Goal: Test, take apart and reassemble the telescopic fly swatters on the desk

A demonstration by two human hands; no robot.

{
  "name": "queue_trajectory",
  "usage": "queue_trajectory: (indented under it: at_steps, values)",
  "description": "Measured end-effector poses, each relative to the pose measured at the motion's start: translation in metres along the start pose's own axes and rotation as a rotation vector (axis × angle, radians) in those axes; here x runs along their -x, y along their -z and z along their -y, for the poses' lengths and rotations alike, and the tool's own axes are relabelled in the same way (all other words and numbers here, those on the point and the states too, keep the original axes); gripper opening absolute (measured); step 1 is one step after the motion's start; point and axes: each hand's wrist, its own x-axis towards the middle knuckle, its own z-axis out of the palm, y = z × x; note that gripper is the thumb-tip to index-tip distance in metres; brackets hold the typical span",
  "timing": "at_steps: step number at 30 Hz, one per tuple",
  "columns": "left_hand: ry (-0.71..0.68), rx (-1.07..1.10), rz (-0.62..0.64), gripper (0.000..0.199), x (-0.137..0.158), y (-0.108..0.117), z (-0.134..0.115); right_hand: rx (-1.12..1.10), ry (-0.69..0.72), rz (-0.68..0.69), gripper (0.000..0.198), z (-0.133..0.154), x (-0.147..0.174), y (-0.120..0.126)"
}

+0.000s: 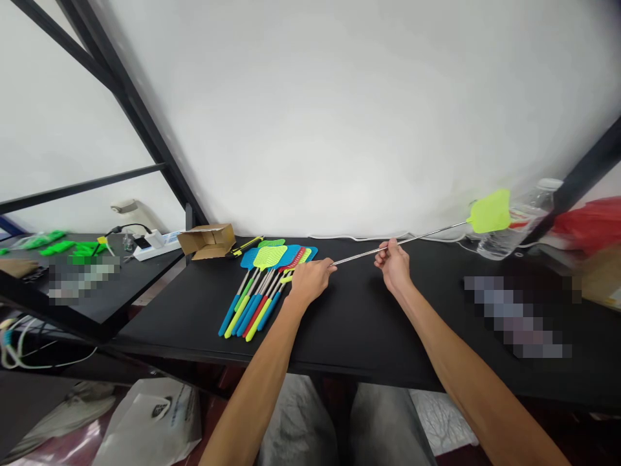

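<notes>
A yellow-green fly swatter (490,212) with a long thin metal rod is held across the table, its flat head up at the right. My left hand (310,281) is closed around its handle end, and a bit of the yellow-green grip sticks out past the hand's left side. Further along the rod, my right hand (394,264) pinches the metal between thumb and fingers. Left of my left hand lies a pile of fly swatters (269,257) in blue, yellow-green, green and red, heads toward the wall and handles toward me.
Behind the pile stand an open cardboard box (207,241) and a yellow-black cutter (248,245). A clear plastic bottle (521,223) leans behind the swatter head. On the left table are a power strip (158,246) and green pieces (90,249). A white bag (150,421) sits below.
</notes>
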Motion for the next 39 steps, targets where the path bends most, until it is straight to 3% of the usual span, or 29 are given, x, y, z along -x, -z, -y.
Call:
queue_trajectory:
  at_steps: [21, 25, 28, 34, 39]
  values:
    - [-0.039, 0.065, 0.011, 0.037, -0.002, 0.001, -0.019, 0.106, -0.109, 0.383, 0.049, -0.022, 0.040, -0.041]
    - [-0.044, 0.116, -0.043, 0.040, -0.002, 0.000, -0.015, 0.128, -0.107, 0.408, 0.045, -0.022, 0.040, -0.042]
    - [-0.026, 0.164, -0.077, 0.041, -0.002, 0.000, -0.008, 0.096, -0.111, 0.352, 0.043, -0.019, 0.030, -0.036]
    - [-0.021, 0.133, -0.037, 0.037, -0.001, 0.001, 0.007, -0.071, -0.028, -0.018, 0.044, -0.001, 0.002, -0.012]
    - [-0.065, 0.069, -0.032, 0.039, 0.002, 0.001, 0.003, -0.030, -0.014, -0.065, 0.048, -0.004, 0.000, -0.006]
